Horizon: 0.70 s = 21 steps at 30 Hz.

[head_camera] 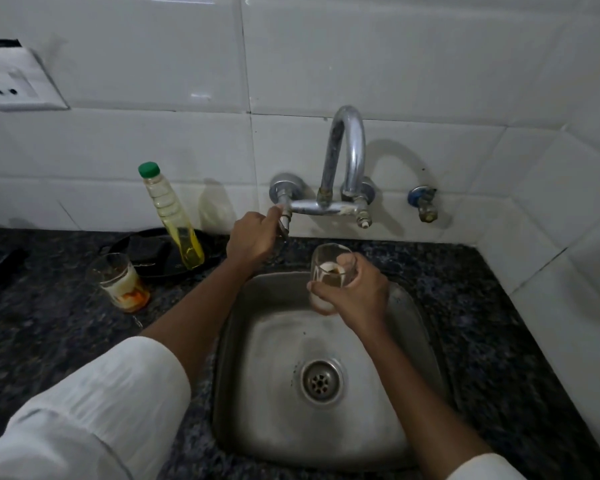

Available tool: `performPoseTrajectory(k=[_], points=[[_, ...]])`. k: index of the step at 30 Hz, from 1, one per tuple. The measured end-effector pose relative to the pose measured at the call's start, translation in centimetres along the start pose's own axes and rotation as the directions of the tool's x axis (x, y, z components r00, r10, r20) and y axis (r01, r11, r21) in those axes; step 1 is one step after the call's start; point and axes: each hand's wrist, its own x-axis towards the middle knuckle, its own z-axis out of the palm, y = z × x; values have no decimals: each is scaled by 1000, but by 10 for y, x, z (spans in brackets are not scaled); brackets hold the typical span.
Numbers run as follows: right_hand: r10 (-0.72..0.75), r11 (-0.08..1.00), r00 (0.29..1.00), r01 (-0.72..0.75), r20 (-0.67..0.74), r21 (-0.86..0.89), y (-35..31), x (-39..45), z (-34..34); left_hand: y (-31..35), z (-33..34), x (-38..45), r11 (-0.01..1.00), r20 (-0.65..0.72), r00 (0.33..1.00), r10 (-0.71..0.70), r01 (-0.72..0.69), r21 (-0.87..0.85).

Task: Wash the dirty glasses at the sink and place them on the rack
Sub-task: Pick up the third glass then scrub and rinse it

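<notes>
We hold a dirty clear drinking glass point(328, 275) over the steel sink point(420, 327).
Our right hand point(355, 294) wraps its fingers round it; our left hand point(253, 235) grips the chrome tap handle point(284, 221). A second stained glass point(122, 282) stands on the dark granite counter point(49, 327).

A yellow-liquid bottle point(174, 216) with a green cap leans at ten o'clock on the speckled desk point(499, 323), standing in a black pan point(153, 251). A white wall socket point(18, 81) sits further up at ten o'clock, and a blue-collared valve point(423, 202) juts from the tiles at one o'clock.
</notes>
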Motion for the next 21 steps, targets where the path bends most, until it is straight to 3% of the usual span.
performPoseTrajectory(k=[10, 14, 18, 21], points=[[-17, 1000, 999, 17, -31, -18, -9, -5, -5, -8, 1, 4, 991, 25, 996, -80, 82, -108], [-16, 999, 999, 14, -49, -31, -10, -5, -8, 3, -1, -7, 949, 72, 977, -201, 212, -235], [-1, 1000, 996, 0, -88, -8, -9, -5, -9, -16, 27, -53, 761, 380, 866, -325, 478, -438], [12, 1000, 993, -10, -119, 18, -11, -7, -5, -26, 65, -90, 496, 660, 708, -250, 680, -541]])
